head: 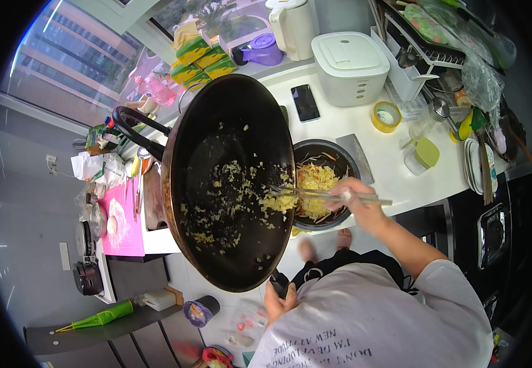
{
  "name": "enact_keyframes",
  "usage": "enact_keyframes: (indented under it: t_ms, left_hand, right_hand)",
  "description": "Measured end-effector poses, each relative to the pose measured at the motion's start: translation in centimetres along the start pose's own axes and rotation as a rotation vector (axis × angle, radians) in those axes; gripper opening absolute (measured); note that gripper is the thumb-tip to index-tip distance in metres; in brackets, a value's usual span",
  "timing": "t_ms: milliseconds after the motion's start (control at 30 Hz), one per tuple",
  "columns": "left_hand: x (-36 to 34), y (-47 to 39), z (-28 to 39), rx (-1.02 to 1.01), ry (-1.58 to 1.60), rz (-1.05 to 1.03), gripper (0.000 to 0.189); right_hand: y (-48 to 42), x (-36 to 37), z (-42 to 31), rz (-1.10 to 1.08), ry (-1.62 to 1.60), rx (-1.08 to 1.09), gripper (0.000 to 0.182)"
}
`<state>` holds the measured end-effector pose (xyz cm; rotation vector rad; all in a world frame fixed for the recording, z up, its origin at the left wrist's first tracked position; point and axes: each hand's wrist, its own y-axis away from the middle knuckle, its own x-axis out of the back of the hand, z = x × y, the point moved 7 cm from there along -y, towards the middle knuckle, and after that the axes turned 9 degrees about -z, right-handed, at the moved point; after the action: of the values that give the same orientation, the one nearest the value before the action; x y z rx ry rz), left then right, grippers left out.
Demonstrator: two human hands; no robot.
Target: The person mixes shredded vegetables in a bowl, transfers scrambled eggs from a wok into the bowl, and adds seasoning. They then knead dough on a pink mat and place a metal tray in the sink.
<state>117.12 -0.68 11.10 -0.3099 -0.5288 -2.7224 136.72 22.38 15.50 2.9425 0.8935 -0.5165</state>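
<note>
A large black wok is tilted steeply over the counter, its rim above a dark round bowl. My left hand grips its black handle near my waist. In my right hand is a pair of chopsticks, with the tips inside the wok at its lower rim. Crumbled yellow egg gathers at those tips, and loose bits cling to the wok's inside. More egg lies in the bowl on thin orange and pale shreds.
A phone, yellow tape roll, white appliance and green-lidded jar stand on the counter. To the left, a pink mat bears dough and flour. A bin and plastic bags are on the floor.
</note>
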Motion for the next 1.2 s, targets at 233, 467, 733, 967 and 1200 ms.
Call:
enact_keyframes:
  t_ms: [233,467,733,967,1200]
  left_hand:
    - [-0.4,0.5,2.1,-0.065,-0.232,0.057,0.021]
    - [-1.3,-0.2,4.0,0.016,-0.158,0.001,0.023]
    - [-0.7,-0.1,0.8,0.061,-0.050,0.023,0.029]
    - [-1.0,0.6,0.6,0.086,0.043,0.017,0.023]
    - [-1.1,0.3,0.4,0.034,0.079,0.002,0.022]
  right_hand:
    - [2.2,0.5,1.0,-0.157,0.355,0.110,0.018]
    - [2.1,-2.5,-3.1,-0.244,0.530,0.261,0.022]
    - [6.0,0.5,-2.4,-0.307,0.651,0.231,0.029]
    - [7.2,-0.6,-0.6,-0.328,0.884,0.335,0.036]
    - [6.0,-2.1,0.1,-0.324,0.877,0.394,0.037]
